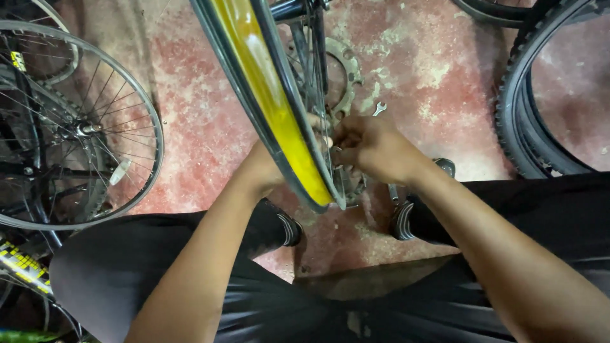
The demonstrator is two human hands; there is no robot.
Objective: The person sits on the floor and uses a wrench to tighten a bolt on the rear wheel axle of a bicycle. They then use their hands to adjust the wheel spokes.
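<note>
A bicycle wheel rim (274,95) with a yellow rim strip and black edges runs from the top centre down to between my knees. My left hand (262,166) reaches behind the rim, mostly hidden by it. My right hand (373,147) is on the near side of the rim, fingers curled around something small at the spokes (323,121); what it grips is hidden. A toothed chainring (346,76) lies on the floor behind the spokes.
A small spanner (379,108) lies on the red, worn floor. A bare spoked wheel (76,127) stands at the left, a knobbly black tyre (518,95) at the right. My black-clad legs and shoes (283,228) frame the rim's lower end.
</note>
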